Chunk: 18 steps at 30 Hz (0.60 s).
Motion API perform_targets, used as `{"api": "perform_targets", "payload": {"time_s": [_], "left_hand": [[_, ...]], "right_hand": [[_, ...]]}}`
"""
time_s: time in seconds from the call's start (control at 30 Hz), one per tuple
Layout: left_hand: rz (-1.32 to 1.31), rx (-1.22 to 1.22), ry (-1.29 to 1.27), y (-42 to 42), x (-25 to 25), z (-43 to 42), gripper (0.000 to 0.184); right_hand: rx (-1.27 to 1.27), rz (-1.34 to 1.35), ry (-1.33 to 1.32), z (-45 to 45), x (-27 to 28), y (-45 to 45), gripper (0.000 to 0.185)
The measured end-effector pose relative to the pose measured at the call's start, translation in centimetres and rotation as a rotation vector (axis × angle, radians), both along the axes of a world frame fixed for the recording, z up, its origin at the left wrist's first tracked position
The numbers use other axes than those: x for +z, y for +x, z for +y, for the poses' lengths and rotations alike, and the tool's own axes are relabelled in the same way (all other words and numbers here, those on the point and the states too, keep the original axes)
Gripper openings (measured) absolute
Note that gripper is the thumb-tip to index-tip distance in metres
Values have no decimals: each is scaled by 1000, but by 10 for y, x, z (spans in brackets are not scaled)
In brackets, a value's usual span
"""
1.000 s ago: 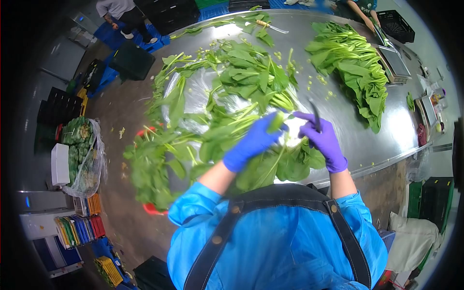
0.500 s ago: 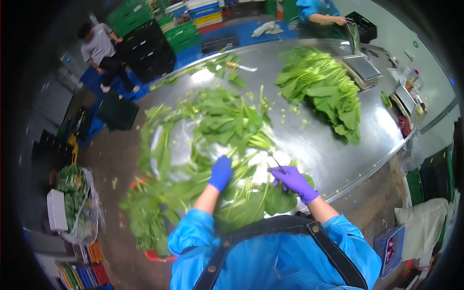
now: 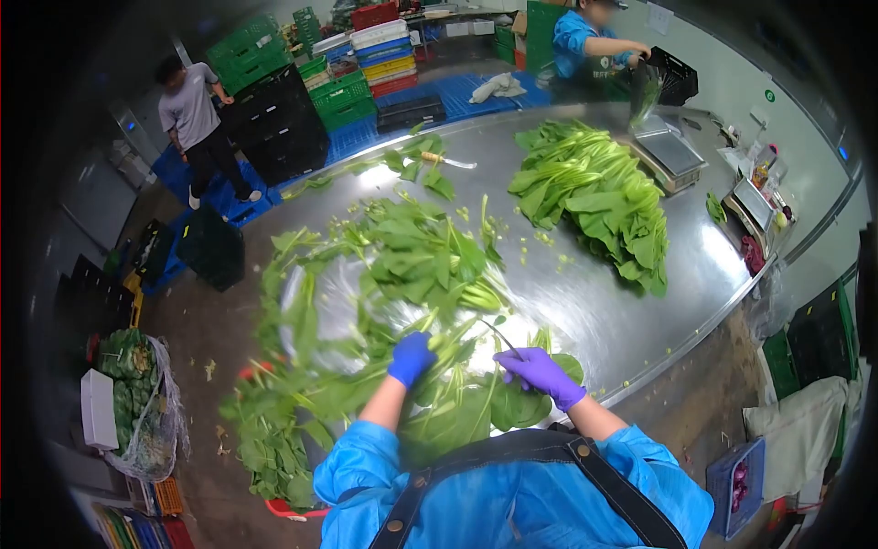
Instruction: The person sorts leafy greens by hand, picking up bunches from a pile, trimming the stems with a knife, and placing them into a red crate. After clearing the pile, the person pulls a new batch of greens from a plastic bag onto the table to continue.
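Observation:
My left hand [image 3: 412,359], in a blue glove, is closed around the stems of leafy greens [image 3: 443,340], whose leaves trail to the left. My right hand [image 3: 540,376], gloved in purple, grips a thin dark knife [image 3: 502,335] with its blade pointing up and left; the handle is hidden in the fingers. Loose leaves [image 3: 462,407] lie below and between the two hands. Just beyond them is a pile of greens [image 3: 416,252] with the cut stem ends toward the right. A larger stacked heap of greens [image 3: 599,197] lies farther off at the right.
The metal table [image 3: 585,311] carries a second knife [image 3: 448,161] and a scale [image 3: 668,151]. A red-rimmed basket [image 3: 297,510] of greens stands at left. A co-worker [image 3: 590,46] handles greens across the table; another person [image 3: 197,119] stands by black crates [image 3: 274,114].
My view has tilted upward, so the table appears lower and more of the co-worker shows. Both hands keep their grips, close to the same spots over the greens.

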<state>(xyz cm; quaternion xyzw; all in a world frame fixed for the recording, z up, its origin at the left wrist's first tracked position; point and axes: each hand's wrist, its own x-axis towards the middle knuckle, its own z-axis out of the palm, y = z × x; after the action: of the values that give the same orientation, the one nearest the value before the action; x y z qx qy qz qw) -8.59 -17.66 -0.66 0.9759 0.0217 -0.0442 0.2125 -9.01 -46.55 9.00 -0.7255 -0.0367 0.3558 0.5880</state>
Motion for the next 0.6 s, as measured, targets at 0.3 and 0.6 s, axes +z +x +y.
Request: {"api": "perform_targets", "payload": {"time_s": [0.3,0.6], "left_hand": [[135,-14,-264,-16,37,17,44],[-57,113,-792,-62,45,74,35]], "right_hand": [[-5,1,15,-4,-7,-1,36],[33,-12,17,-2,-15,-2,34]]}}
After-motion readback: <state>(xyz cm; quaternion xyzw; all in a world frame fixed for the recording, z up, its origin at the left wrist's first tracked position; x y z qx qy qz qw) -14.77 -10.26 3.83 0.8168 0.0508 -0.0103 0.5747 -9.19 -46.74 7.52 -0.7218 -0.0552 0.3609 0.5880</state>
